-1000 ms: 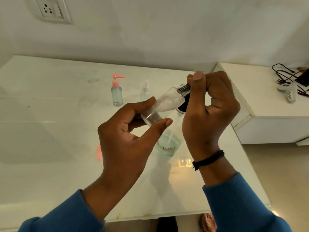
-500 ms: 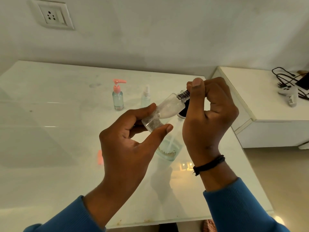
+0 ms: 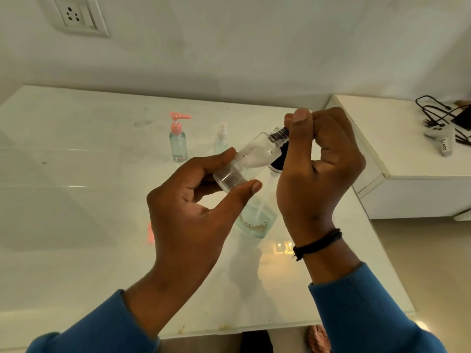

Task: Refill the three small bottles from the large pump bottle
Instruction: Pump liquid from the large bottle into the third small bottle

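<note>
My left hand (image 3: 188,215) holds a small clear bottle (image 3: 251,159) by its base, tilted with the neck up and to the right. My right hand (image 3: 318,169) is closed around the bottle's dark threaded neck (image 3: 279,135), and the mouth is hidden by its fingers. Below my hands the large pump bottle (image 3: 254,224) stands on the table. Its black pump head (image 3: 276,165) and dip tube show between my hands. A small bottle with a pink pump (image 3: 178,146) and a small clear spray bottle (image 3: 220,140) stand upright further back.
The white glossy table (image 3: 76,200) ends close on the right, beside a lower white cabinet (image 3: 407,164) with black cables and a white adapter (image 3: 439,138) on it. A wall socket (image 3: 75,16) is at the upper left.
Both hands keep the same hold on the small clear bottle. They sit a little lower in view as my head has tilted. The other bottles have not moved.
</note>
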### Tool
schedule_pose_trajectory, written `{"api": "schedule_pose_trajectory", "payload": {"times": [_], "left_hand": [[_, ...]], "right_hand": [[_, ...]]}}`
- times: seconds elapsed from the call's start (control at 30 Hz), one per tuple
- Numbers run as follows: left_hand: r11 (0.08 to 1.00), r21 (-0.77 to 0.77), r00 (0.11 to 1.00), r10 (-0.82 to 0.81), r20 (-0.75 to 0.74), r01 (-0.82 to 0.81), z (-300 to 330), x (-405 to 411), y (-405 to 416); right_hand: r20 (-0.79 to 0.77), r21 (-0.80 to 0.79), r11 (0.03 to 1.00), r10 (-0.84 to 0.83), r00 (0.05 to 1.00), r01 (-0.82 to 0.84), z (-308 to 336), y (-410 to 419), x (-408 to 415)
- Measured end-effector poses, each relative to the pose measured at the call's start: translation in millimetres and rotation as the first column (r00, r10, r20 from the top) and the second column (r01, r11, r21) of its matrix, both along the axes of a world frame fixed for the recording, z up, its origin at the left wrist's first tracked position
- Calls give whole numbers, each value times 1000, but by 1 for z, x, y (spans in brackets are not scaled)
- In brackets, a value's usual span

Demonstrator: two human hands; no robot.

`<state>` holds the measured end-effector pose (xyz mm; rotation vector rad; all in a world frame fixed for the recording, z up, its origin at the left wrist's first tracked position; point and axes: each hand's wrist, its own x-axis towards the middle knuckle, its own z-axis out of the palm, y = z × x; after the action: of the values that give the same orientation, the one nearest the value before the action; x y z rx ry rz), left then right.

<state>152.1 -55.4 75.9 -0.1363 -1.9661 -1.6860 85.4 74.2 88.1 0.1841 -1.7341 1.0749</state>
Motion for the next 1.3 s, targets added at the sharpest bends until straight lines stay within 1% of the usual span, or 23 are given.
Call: {"api": "schedule_pose_trajectory", "payload": {"times": [0.1, 0.3, 0.4, 0.5, 0.6, 0.8, 0.97, 1.13, 1.3], "left_hand": [[1000, 15, 1000, -3, 4, 3, 0, 0, 0], [1000, 13, 1000, 0, 0, 0, 1, 1, 0], [1000, 19, 1000, -5, 12, 4, 0, 1, 0], [999, 36, 1000, -12, 25, 11, -1, 0, 0], [1000, 24, 1000, -4, 11, 3, 0, 0, 0], [1000, 22, 1000, -2, 23, 2, -1, 0, 1], [1000, 4, 1000, 3, 8, -3, 0, 0, -1], [1000, 20, 1000, -2, 21, 2, -1, 0, 0], [1000, 4, 1000, 8, 14, -8, -1, 0, -1]], "right_hand": [[-3, -15, 1000, 19, 1000, -19, -5, 0, 0], [-8, -8, 1000, -12, 1000, 12, 0, 2, 0], [-2, -24, 999, 25, 1000, -25, -4, 0, 1], [13, -18, 1000, 22, 1000, -22, -2, 2, 0], [-2, 4, 1000, -9, 1000, 9, 3, 3, 0], [15, -16, 1000, 19, 1000, -19, -4, 1, 0], [2, -12, 1000, -10, 1000, 10, 2, 0, 1], [35, -36, 999, 2, 999, -1, -4, 0, 0], [5, -15, 1000, -4, 1000, 4, 2, 1, 0]]}}
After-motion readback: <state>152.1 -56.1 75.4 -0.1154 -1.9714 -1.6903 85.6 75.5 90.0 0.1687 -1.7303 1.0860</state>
